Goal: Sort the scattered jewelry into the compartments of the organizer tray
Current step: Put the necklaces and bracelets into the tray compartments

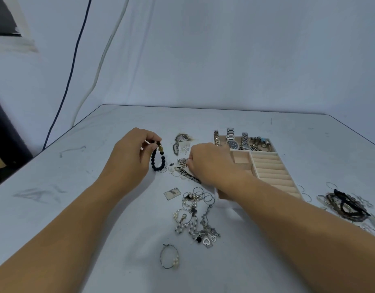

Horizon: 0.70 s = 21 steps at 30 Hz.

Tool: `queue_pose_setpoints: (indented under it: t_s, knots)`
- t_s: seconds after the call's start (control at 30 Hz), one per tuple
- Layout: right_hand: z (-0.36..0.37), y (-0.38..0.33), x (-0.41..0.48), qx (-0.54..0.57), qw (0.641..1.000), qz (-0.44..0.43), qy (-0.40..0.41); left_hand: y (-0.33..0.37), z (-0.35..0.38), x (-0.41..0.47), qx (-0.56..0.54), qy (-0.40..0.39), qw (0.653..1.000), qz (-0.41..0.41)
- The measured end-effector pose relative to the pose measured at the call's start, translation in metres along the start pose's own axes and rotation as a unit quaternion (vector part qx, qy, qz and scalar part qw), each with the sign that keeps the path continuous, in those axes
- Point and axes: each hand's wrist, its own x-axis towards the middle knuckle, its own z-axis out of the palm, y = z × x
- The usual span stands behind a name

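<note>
In the head view, a black bead bracelet (158, 160) is pinched by its top between the fingers of the left hand (130, 157), left of centre, and hangs with its lower beads near the white worktop (98, 208). The fingers of the right hand (207, 163) are curled and closed on a small silver piece (183, 161) in the scattered jewelry, just left of the organizer tray (239, 158). Wristwatches (233, 142) are seen in the tray's far compartment, and ridged ring rows (273, 172) on its right side. A tangle of pearl strands and rings (195, 216) lies nearer, a thin pearl bracelet (169, 258) nearest, and a dark pile (347, 206) at the right.
</note>
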Motion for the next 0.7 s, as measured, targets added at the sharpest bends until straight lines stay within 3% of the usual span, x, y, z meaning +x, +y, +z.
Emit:
queue_pose_setpoints:
  t_s: [0.27,0.5,0.7]
  knots:
    - [-0.035,0.013,-0.01,0.15,0.984,-0.009,0.095,0.002,0.001,0.0,-0.016,0.013,1.0,0.004]
    - [-0.073,0.038,-0.022,0.347,0.924,-0.006,0.164,0.018,0.0,-0.003,-0.056,0.041,0.998,0.008]
    - [-0.096,0.06,-0.036,0.408,0.888,0.015,0.213,0.042,0.006,-0.007,-0.114,0.045,0.992,-0.019]
